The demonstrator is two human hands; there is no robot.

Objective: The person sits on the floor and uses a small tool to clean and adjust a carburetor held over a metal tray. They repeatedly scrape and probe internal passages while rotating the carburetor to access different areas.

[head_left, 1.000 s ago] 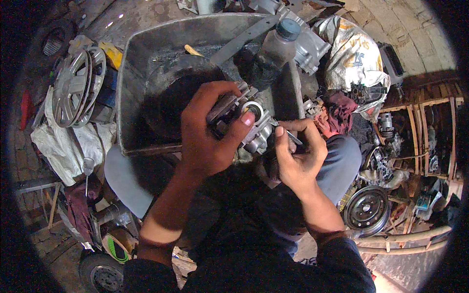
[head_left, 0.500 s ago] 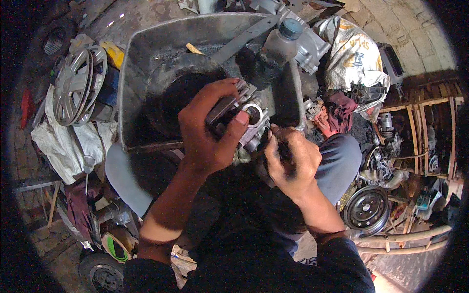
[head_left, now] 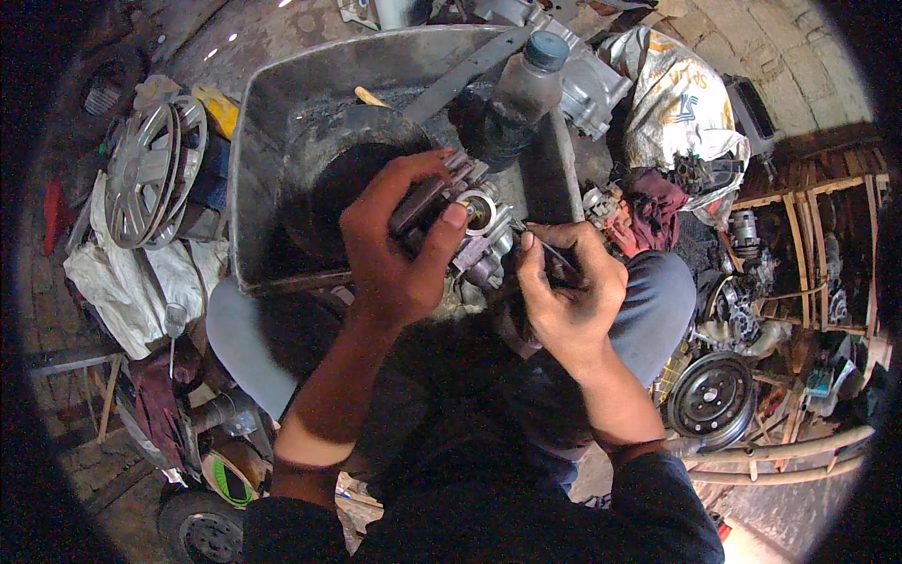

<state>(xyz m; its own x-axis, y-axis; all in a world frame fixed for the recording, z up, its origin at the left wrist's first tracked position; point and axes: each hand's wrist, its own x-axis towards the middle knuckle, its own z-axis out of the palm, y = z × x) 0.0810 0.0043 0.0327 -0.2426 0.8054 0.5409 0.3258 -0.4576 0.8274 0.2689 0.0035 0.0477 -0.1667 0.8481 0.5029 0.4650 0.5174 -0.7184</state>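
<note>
My left hand (head_left: 395, 240) is wrapped around a metal carburetor (head_left: 489, 242), its thumb lying beside the pale round ring of the bore. A dark, boxy part of the carburetor shows under the fingers. On the other side my right hand (head_left: 578, 291) is closed in a pinch, with blackened fingertips. Between those fingers runs a thin dark rod (head_left: 562, 258), its tip close to the carburetor's right side; whether it touches is too small to tell. Both hands are over the near edge of a grey basin (head_left: 404, 39).
Inside the basin stand a dark round tub (head_left: 305, 169), a plastic bottle with a blue cap (head_left: 521, 99) and a flat metal bar (head_left: 460, 77). Wheel covers (head_left: 141, 179) lie at left. At right are a white sack (head_left: 672, 103), a steel wheel rim (head_left: 711, 402) and a wooden rack (head_left: 808, 254).
My right hand has drawn slightly right, away from the carburetor, and the thin rod shows more plainly. My left hand keeps its hold, with the carburetor turned a little.
</note>
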